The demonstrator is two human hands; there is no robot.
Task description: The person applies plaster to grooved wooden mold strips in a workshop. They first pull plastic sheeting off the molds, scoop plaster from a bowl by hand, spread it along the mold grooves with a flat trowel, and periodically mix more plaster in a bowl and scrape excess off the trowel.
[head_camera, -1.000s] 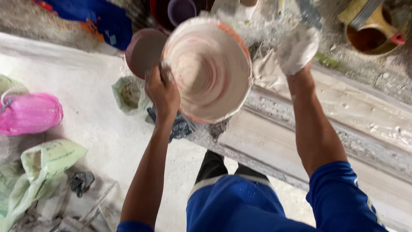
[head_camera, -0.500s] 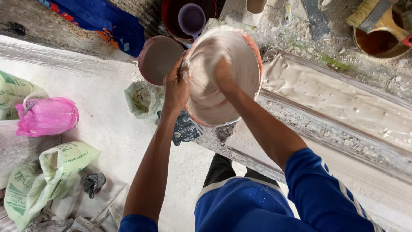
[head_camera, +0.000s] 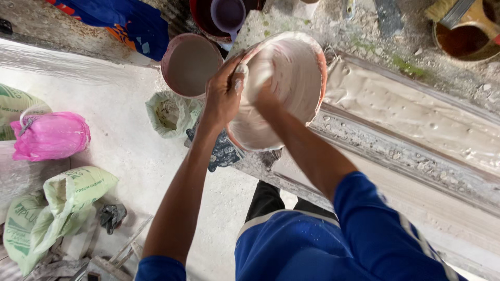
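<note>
My left hand (head_camera: 225, 92) grips the rim of a round orange-rimmed bowl (head_camera: 297, 67) coated inside with white plaster, holding it tilted above the long mould (head_camera: 411, 112). Wet white plaster fills that mould to the right of the bowl. My right hand (head_camera: 266, 99) reaches inside the bowl, its fingers pressed into the plaster and mostly hidden. Both forearms come up from blue sleeves at the bottom of the view.
A pink-rimmed bowl (head_camera: 190, 65) sits on the floor left of my left hand, a purple cup (head_camera: 227, 14) in a dark red bucket above it. Green-printed sacks (head_camera: 62, 203), a pink bag (head_camera: 51, 135) and an open sack (head_camera: 169, 113) lie at left. A brown bucket (head_camera: 466, 36) stands top right.
My right hand came down from above the mould and went into the bowl. The bowl has tipped further over the mould, and the view has shifted left.
</note>
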